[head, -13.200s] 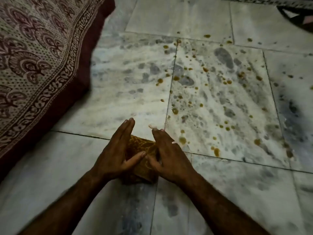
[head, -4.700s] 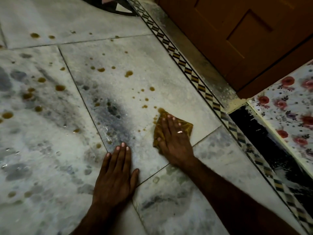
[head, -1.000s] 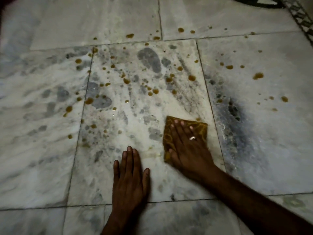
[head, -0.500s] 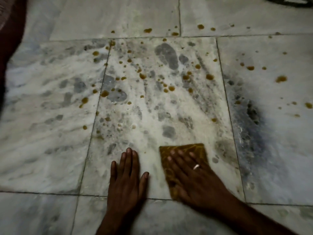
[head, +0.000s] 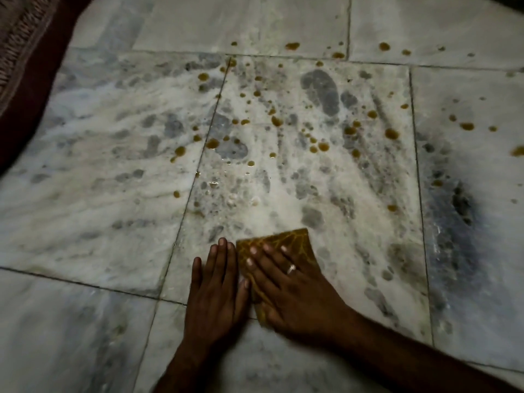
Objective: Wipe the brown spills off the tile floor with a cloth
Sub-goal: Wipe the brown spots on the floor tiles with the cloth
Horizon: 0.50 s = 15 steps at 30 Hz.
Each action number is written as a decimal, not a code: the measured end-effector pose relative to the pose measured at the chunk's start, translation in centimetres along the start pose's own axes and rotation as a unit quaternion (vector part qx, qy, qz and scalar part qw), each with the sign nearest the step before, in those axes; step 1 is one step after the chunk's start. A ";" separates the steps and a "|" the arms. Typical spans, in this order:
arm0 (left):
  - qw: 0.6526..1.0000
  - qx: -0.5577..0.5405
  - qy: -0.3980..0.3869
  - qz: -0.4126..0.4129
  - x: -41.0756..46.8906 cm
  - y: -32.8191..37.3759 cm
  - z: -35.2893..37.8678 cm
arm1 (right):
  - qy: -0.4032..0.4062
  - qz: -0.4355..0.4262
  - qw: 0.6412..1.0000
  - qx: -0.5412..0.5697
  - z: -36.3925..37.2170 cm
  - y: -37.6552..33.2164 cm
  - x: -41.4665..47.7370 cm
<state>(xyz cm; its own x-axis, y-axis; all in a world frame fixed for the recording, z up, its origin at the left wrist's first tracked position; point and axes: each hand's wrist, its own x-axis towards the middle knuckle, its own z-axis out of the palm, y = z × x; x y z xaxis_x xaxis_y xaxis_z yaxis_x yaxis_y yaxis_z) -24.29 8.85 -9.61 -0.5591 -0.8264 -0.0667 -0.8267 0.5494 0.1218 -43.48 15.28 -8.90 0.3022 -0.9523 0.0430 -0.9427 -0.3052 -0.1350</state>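
The tile floor [head: 85, 222] is clean only nearest me; many brown spills [head: 323, 146] lie beyond, unwiped; the cloth [head: 295, 242] lies under my right hand [head: 295, 290], fingers straight, spread; my left hand [head: 215, 290] rests flat beside it, fingers together.

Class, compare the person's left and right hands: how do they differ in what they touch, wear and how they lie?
The right hand presses the brown cloth; the left hand rests on bare tile floor. The right hand wears a ring; the left hand shows none. The right hand slants toward the left; the left hand points straight ahead. Both lie flat, palms down, fingers straight.
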 end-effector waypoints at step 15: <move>0.994 -0.071 0.007 -0.080 -0.6 -1.1 -0.1 | -0.009 0.026 1.000 0.003 0.6 1.4 6.5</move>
<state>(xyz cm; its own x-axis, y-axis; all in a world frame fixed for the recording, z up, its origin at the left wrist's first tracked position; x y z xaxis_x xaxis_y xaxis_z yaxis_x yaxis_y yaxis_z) -23.03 8.75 -9.61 -0.4195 -0.9040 -0.0824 -0.8867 0.3887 0.2502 -42.78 8.67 -9.40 0.2559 -0.9665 0.0190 -0.9562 -0.2560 -0.1421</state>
